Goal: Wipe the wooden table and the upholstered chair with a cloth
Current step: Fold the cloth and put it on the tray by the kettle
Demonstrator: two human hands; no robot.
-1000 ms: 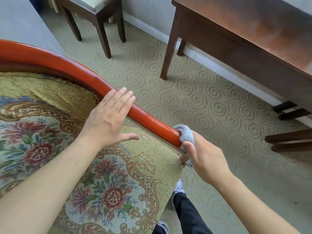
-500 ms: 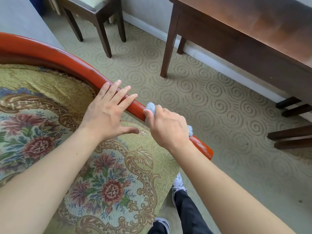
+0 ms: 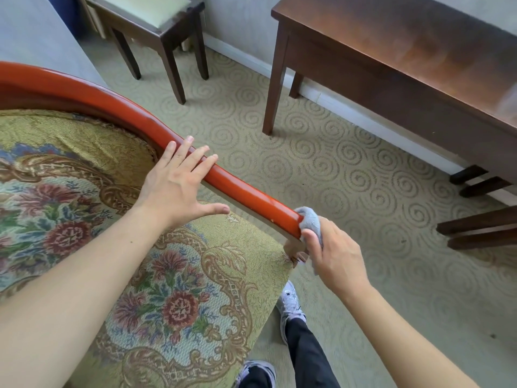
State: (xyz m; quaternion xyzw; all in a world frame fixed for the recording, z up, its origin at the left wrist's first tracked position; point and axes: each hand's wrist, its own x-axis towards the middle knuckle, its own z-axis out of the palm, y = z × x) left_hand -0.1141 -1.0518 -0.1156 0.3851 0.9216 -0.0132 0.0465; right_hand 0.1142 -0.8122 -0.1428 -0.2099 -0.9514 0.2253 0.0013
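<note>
The upholstered chair (image 3: 173, 289) wears yellow-green tapestry with red and pink flowers, blue leaves and brown scrollwork; its wooden rail (image 3: 246, 197) is glossy orange-red. The cloth (image 3: 309, 221) is pale grey-blue. The carpet (image 3: 349, 177) is beige-green with spiral swirls. The wooden table (image 3: 405, 51) is dark reddish brown.

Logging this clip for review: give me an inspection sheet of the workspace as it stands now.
Surface: patterned carpet, beige swirls.
Job's things: upholstered chair with red wooden rail; grey cloth pressed at the rail's end; wooden table by the wall.
Clutter: nothing seen.
Grippers: left hand rests flat on the rail, fingers straight; right hand grips the cloth.
Cables: nothing seen.
Surroundings: dark stool at top; dark wooden legs at right.
</note>
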